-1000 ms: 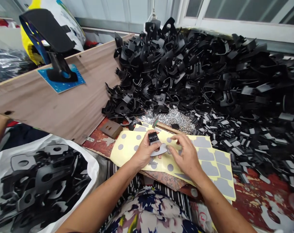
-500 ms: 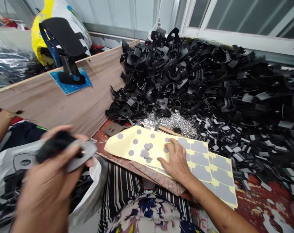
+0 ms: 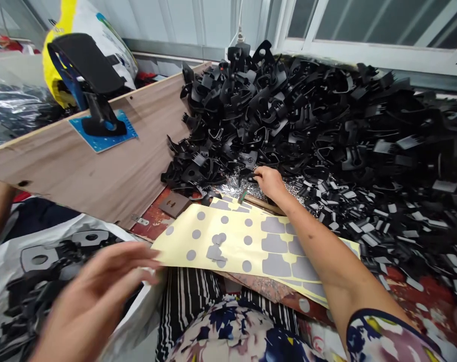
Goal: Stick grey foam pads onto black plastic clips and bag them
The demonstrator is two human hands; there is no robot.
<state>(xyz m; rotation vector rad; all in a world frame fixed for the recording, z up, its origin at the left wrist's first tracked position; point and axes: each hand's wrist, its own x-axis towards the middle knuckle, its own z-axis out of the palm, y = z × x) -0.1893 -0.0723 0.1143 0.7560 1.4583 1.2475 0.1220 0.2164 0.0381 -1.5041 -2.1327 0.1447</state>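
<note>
My left hand (image 3: 109,286) is empty and blurred, with its fingers stretched toward the left end of a yellow sticker sheet (image 3: 234,231). That sheet carries grey discs and larger grey shapes. At the front of the heap of black plastic parts (image 3: 307,110), my right hand (image 3: 269,181) has its fingers closed on a black plastic part (image 3: 247,175), mostly dark against the heap. Below and left of my left hand, a white sack (image 3: 138,306) holds black parts; two with grey pads, a nearer one (image 3: 39,257) and a farther one (image 3: 91,238), lie on top.
A hammer (image 3: 262,203) lies behind the sheet, beside loose shiny metal pieces (image 3: 234,185). Small black-and-grey pieces (image 3: 349,206) spread to the right. A wooden board (image 3: 111,171) stands on the left with a black part on a blue card (image 3: 126,133). Another person's arm (image 3: 0,211) shows far left.
My left hand has let go of the black part with the grey pad and moved right. My right hand has left the sticker sheet and reached forward to the heap. The sheet has shifted toward me.
</note>
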